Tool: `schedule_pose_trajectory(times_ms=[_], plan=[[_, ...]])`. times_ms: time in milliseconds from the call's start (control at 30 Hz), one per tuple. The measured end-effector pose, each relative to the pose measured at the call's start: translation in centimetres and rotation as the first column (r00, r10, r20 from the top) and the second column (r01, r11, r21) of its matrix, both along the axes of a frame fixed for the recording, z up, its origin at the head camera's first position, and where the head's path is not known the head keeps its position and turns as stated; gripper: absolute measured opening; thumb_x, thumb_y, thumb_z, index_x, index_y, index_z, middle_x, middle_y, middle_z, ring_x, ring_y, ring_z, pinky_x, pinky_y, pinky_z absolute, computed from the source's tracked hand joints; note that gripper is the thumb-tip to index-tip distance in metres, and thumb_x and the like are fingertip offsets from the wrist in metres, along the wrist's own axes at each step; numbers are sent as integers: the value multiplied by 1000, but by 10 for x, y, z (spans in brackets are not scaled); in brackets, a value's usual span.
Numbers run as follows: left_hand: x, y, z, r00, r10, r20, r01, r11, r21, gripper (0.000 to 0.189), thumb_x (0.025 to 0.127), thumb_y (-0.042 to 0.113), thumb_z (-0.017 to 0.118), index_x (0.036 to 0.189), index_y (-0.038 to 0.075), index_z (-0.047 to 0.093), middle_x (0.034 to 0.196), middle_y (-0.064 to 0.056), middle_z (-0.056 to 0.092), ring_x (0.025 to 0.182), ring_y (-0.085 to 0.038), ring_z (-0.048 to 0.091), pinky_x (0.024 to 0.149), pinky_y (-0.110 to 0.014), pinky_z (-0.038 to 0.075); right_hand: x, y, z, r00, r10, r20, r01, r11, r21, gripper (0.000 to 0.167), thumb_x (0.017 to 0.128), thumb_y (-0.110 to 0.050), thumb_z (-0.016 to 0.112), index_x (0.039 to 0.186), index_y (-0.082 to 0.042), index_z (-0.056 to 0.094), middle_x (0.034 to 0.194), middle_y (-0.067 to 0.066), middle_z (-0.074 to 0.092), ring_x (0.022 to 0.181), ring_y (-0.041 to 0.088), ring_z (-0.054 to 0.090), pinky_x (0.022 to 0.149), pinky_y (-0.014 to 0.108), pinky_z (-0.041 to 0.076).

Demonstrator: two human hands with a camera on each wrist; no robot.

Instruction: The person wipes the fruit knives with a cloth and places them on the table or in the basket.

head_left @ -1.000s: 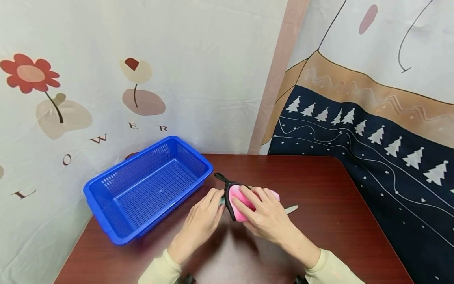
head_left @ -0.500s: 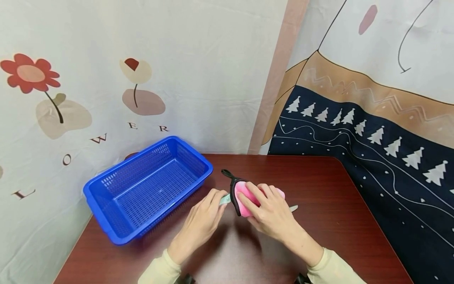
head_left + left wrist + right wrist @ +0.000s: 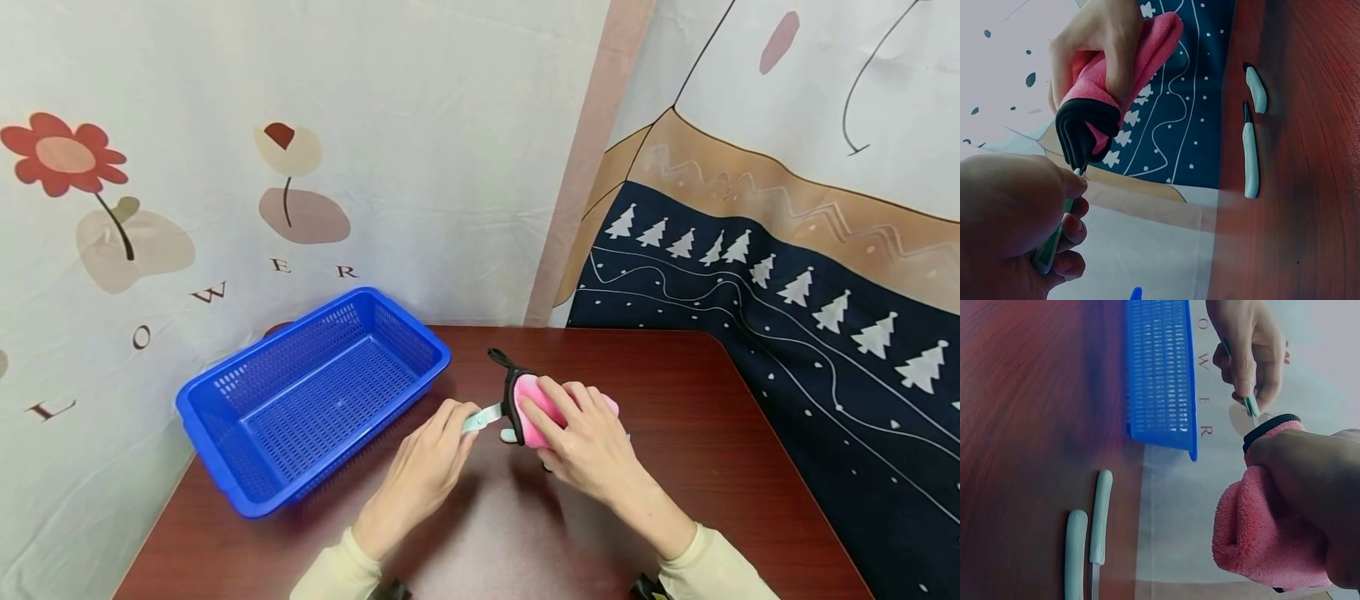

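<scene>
Head feed: I see the left hand (image 3: 420,454) pinching a mint-handled tool (image 3: 481,418), left of the pink cloth (image 3: 531,427) that the right hand (image 3: 588,437) grips; blue basket (image 3: 315,408) farther left. Left-wrist feed — tool meets the cloth's black trim (image 3: 1075,134). Right-wrist feed — two mint handles (image 3: 1075,556) lie side by side on the red-brown table (image 3: 1022,425).

From above, the head view faces forward and down across the surface (image 3: 690,392). The wrist views sit close, turned sideways and inward; all three share the pink cloth (image 3: 1266,534). The dim left-wrist edge perhaps catches the blue basket (image 3: 322,408).
</scene>
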State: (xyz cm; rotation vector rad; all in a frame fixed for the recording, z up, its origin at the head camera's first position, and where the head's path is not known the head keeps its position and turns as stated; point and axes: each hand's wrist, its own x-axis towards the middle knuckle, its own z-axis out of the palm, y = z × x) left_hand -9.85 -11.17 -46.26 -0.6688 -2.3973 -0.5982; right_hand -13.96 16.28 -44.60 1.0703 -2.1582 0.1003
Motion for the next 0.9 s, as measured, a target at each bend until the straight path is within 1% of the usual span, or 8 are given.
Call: schedule_pose_trajectory(times_ms=[133,300,467,567,733,833,900], plan=[[0,0,0,1000,5,1,-5,1000,-3,26,103,9,79,127,8,69,107,-1,66,80,-9,63,66,-30,56,-2,5,-1,1000,-11,-4,10,1000,-9,83,66,-30,105,142,-17,75,139,18,70,106,33,63,86,47,58],[1,-2,0,1000,9,2,-9,1000,3,27,103,10,79,128,9,70,109,-1,68,81,-9,65,66,-31,57,-5,14,0,999,-34,1,34,999,-10,81,67,-29,104,142,-16,75,139,20,69,105,35,63,85,49,59],[1,-3,0,1000,10,4,-10,999,42,27,103,8,80,127,9,69,107,-1,66,79,-11,63,65,-32,58,-10,29,1,995,-96,9,96,995,0,80,67,-27,103,141,-15,76,141,22,69,105,38,64,85,52,60],[1,-5,0,1000,14,13,-15,998,62,26,103,8,80,127,9,69,106,-1,66,79,-11,62,64,-33,58,-13,38,0,993,-116,0,116,993,-11,75,67,-23,99,139,-14,77,139,23,70,104,39,64,83,52,59],[0,-6,0,999,20,31,-22,997,72,25,103,8,80,126,9,69,104,-1,64,78,-12,60,63,-33,57,-15,46,-2,993,-115,-6,114,993,-34,72,70,-20,94,139,-12,76,139,25,69,104,41,64,81,53,57],[-1,-6,-2,999,27,19,-29,997,68,26,101,6,81,125,7,69,103,-1,63,78,-11,59,63,-32,56,-14,46,0,994,-105,1,105,993,-52,72,71,-20,93,141,-13,76,140,25,69,105,41,64,82,53,57],[-1,-5,-2,999,33,4,-33,997,64,28,100,4,82,124,6,70,103,-2,64,78,-11,60,63,-32,56,-13,43,2,997,-83,0,83,994,-70,73,71,-20,93,141,-13,76,140,25,69,105,41,64,82,54,57]])
